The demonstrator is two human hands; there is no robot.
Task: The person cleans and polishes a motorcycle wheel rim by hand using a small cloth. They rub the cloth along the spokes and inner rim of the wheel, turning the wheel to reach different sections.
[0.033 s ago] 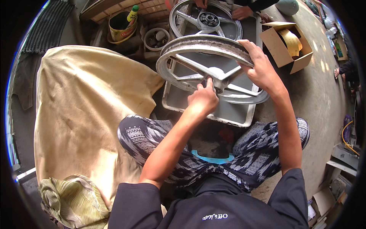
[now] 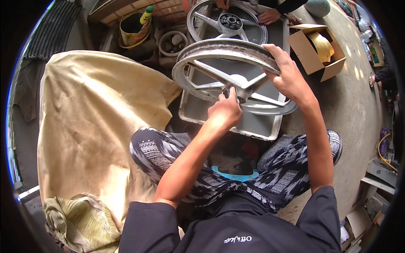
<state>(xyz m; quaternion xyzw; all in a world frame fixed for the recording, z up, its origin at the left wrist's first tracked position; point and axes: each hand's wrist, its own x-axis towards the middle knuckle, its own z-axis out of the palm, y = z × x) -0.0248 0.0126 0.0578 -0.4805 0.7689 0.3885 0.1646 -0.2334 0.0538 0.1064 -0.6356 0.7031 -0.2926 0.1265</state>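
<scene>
A silver spoked motorcycle wheel (image 2: 236, 79) is tilted up over a shallow white-rimmed tray (image 2: 276, 130) of grey liquid. My right hand (image 2: 287, 72) grips the rim at its far right, fingers over the outer edge and thumb on the inside. At the hub my left hand (image 2: 225, 110) is closed, with fingertips pressed beside a spoke. A small dark piece seems to sit under those fingers, too hidden to name. Dirt marks the rim's outer channel.
Past my wheel, another person's hand (image 2: 269, 17) rests by a second wheel (image 2: 198, 29). An open cardboard box (image 2: 306, 50) stands right. Left are a tan cloth cover (image 2: 93, 109), a yellow bucket (image 2: 135, 31) holding a green bottle, and a white pot (image 2: 173, 43).
The other person's hand at the second wheel has shifted slightly. My left fingers have moved a little at the hub; my right hand and the wheel stay almost in place.
</scene>
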